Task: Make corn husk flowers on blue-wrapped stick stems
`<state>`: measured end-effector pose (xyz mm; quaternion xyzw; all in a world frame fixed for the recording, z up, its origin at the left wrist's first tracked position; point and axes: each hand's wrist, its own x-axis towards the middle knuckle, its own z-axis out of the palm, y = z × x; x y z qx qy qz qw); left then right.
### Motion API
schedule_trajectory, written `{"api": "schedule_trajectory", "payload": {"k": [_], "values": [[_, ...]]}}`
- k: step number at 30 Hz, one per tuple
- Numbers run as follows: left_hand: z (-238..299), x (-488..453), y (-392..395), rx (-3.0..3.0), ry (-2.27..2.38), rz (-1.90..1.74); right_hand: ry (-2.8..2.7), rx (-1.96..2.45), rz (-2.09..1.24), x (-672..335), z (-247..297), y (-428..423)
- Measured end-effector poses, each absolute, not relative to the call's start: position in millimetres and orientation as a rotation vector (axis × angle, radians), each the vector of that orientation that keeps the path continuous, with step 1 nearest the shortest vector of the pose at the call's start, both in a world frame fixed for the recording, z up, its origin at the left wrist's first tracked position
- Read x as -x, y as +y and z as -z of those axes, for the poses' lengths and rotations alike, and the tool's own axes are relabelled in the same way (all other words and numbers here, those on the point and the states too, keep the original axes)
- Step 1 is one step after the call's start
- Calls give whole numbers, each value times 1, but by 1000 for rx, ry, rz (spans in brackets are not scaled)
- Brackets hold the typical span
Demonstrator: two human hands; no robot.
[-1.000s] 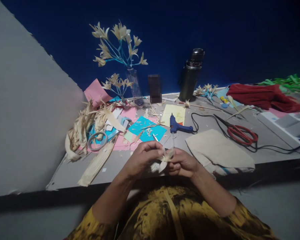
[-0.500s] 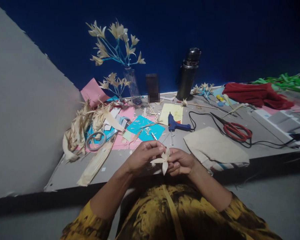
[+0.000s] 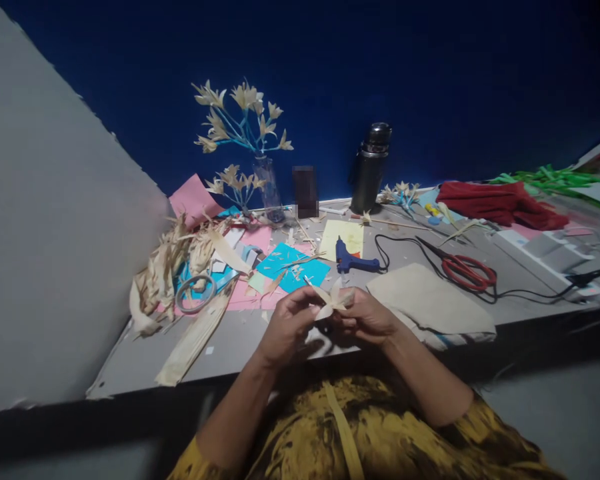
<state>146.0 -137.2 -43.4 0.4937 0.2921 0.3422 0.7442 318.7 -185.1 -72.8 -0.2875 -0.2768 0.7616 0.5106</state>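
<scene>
Both hands meet over the near edge of the grey table (image 3: pixel 240 337). A small pale husk flower (image 3: pixel 333 300) with pointed petals sits between them. My left hand (image 3: pixel 290 323) pinches it from the left with curled fingers. From the right, my right hand (image 3: pixel 367 317) closes its fingers on the flower's other side. A blue glue gun (image 3: pixel 353 259) lies just beyond the hands, next to a beige cloth (image 3: pixel 425 300).
Dried husks (image 3: pixel 167 270), a tape roll (image 3: pixel 196 293) and coloured paper sheets (image 3: pixel 293 265) litter the left. A vase of husk flowers (image 3: pixel 267 180), a dark flask (image 3: pixel 370 167), red scissors (image 3: pixel 463 270), a black cable and a red cloth (image 3: pixel 500 203) stand farther back and right.
The flower has turned in my fingers, with its petals now pointing up and sideways instead of hanging down. My hands stay together at the table edge. The view has shifted slightly.
</scene>
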Motion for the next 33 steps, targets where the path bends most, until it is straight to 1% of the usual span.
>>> {"api": "schedule_trajectory", "payload": {"k": [4, 7, 11, 14, 16, 20, 22, 27, 30, 33], "values": [[48, -144, -141, -1417, 649, -832, -778, 711, -1816, -321, 69, -183], [52, -145, -142, -1550, 677, -908, -775, 723, -1852, -319, 68, -182], [58, -146, -146, -1566, 679, -1063, -688, 714, -1868, -312, 66, -182], [61, -146, -148, -1490, 760, -1101, -667, 780, -1841, -306, 69, -180], [61, -144, -147, -1477, 818, -1132, -705, 880, -1750, -302, 73, -179], [58, -138, -142, -1584, 871, -1228, -848, 1136, -1246, -300, 71, -179], [56, -136, -139, -1646, 909, -1236, -957, 1200, -1078, -300, 62, -182], [56, -137, -135, -1726, 903, -1225, -1202, 1295, -989, -296, 38, -183], [58, -138, -133, -1722, 864, -1180, -1271, 1361, -923, -294, 35, -179], [62, -138, -132, -1570, 883, -1092, -1248, 1397, -907, -294, 38, -176]]}}
